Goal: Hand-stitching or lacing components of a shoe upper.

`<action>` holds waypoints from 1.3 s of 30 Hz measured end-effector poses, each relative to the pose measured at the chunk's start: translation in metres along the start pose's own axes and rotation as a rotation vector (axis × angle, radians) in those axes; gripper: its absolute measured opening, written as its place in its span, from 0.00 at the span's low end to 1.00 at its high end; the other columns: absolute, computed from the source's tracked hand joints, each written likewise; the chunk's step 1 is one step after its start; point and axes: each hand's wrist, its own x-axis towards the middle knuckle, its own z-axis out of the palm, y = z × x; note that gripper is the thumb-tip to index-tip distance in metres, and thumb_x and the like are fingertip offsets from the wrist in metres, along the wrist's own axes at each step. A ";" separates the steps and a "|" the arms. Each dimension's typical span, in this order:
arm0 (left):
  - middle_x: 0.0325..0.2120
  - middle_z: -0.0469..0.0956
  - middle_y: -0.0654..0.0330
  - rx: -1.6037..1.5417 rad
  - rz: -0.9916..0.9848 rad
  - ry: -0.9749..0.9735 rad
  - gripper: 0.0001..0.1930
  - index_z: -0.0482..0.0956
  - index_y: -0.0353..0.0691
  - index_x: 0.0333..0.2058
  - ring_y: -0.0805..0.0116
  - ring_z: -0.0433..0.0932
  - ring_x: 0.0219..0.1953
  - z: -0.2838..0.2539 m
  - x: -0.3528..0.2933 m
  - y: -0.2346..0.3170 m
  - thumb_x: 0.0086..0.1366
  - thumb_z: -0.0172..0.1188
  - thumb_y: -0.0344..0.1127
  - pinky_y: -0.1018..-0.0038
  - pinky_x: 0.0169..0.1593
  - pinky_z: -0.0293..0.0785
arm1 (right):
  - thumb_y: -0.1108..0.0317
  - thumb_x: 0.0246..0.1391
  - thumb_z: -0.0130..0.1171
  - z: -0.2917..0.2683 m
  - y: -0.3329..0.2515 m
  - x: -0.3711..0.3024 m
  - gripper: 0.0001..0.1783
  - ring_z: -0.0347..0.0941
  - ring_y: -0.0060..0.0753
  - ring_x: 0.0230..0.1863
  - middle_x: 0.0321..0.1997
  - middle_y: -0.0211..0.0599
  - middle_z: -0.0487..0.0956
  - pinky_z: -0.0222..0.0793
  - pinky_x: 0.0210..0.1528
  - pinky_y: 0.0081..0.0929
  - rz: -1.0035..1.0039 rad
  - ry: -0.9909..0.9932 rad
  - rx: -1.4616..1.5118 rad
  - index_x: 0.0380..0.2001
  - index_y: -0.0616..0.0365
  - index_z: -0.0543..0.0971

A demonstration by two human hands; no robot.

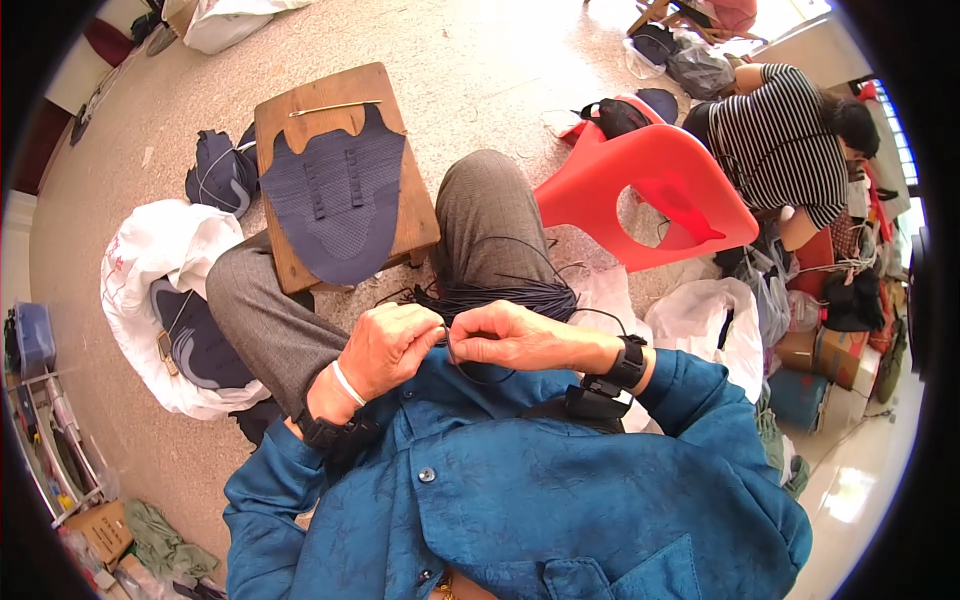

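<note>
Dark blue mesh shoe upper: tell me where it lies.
The dark blue mesh shoe upper lies flat on the small wooden stool, upper left in the head view, ahead of the person's knees.

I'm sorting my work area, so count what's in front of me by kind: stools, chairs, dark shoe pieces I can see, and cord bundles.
Wooden stool: 1
Red plastic chair: 1
Dark shoe pieces: 3, one on the stool, one on the floor beside it, one in the white bag
Bundle of dark cord on the lap: 1
Total: 6
</note>
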 end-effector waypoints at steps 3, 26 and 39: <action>0.26 0.80 0.56 0.016 -0.006 -0.022 0.03 0.80 0.39 0.31 0.54 0.81 0.30 -0.003 0.001 0.000 0.63 0.62 0.31 0.63 0.36 0.74 | 0.55 0.73 0.49 0.001 -0.044 0.000 0.19 0.71 0.17 0.30 0.36 0.32 0.80 0.67 0.32 0.18 0.439 -0.007 0.467 0.45 0.60 0.79; 0.19 0.70 0.66 -0.123 -0.430 0.130 0.13 0.81 0.37 0.45 0.80 0.67 0.21 -0.022 0.019 -0.010 0.63 0.69 0.31 0.80 0.28 0.63 | 0.67 0.70 0.53 -0.056 -0.058 -0.016 0.08 0.62 0.11 0.26 0.31 0.23 0.71 0.59 0.26 0.14 0.131 0.370 0.506 0.47 0.59 0.74; 0.18 0.75 0.53 0.337 -0.145 0.303 0.10 0.81 0.43 0.43 0.49 0.76 0.22 -0.034 0.052 -0.001 0.62 0.65 0.30 0.57 0.27 0.70 | 0.73 0.70 0.50 -0.070 -0.084 -0.003 0.11 0.80 0.27 0.38 0.39 0.37 0.80 0.79 0.45 0.24 -0.267 0.568 0.418 0.50 0.65 0.76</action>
